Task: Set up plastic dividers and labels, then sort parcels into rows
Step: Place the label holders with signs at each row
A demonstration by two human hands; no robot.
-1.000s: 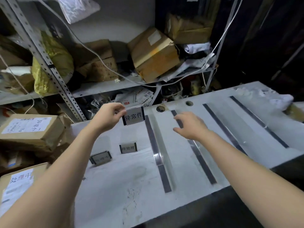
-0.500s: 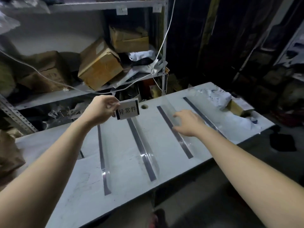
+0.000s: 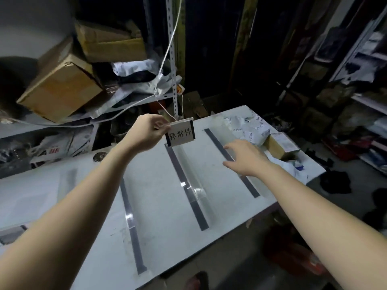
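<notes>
I've swung right, label [image 3: 181, 136] pinched in my left hand [image 3: 146, 132], right hand [image 3: 246, 159] spread over the divider [image 3: 214, 140] beneath it, so placing the label looks next

Open lanes btw dividers [image 3: 189, 185]; parcels [image 3: 280, 144] far R

A white label [image 3: 181, 133] with black end bands and three printed characters is held upright above the far side of the desk [image 3: 159, 197], pinched at its left edge by the left hand [image 3: 146, 132]. Clear plastic dividers (each on a dark strip) run near to far across the desk: the left divider [image 3: 131, 227], the middle divider [image 3: 187, 185] and the right divider [image 3: 249, 185]. White parcels [image 3: 249, 131] and a brown box [image 3: 280, 145] sit at the far right corner.
</notes>
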